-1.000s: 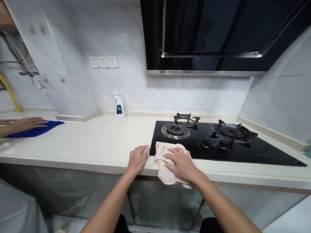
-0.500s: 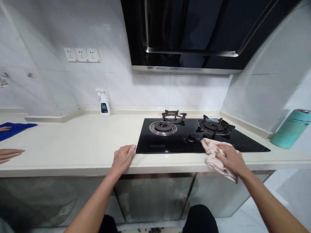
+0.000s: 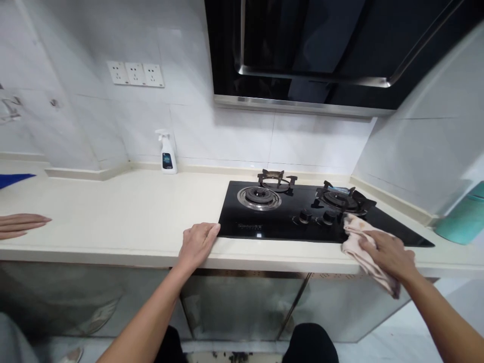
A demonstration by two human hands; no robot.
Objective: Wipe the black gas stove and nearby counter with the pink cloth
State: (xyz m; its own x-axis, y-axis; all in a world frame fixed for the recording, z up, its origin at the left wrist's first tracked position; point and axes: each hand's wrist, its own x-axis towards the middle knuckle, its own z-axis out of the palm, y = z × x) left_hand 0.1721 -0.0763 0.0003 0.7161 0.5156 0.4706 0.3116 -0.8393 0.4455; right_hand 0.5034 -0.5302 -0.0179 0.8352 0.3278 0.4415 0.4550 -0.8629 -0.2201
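My right hand (image 3: 391, 252) grips a pale pink cloth (image 3: 359, 242) and presses it on the front edge of the black gas stove (image 3: 280, 229), right of the two knobs (image 3: 316, 217). Part of the cloth hangs over the counter's front edge. On the counter (image 3: 128, 217), my left hand (image 3: 198, 245) rests at the stove's front left corner, its fingers curled together with nothing visible in them. One pan support (image 3: 278, 180) sits behind the left burner (image 3: 259, 198); another surrounds the right burner (image 3: 339, 199).
A white spray bottle (image 3: 168, 157) stands against the back wall. At the far left lie another person's hand (image 3: 22, 225) and a blue cloth (image 3: 15, 180). A turquoise container (image 3: 463, 217) stands at the right, and a black range hood (image 3: 302, 55) hangs above the stove.
My right hand has slid the cloth rightward along the stove's front, uncovering the right knob. My left hand keeps its place at the corner. The blue cloth has moved further left; the view has shifted slightly.
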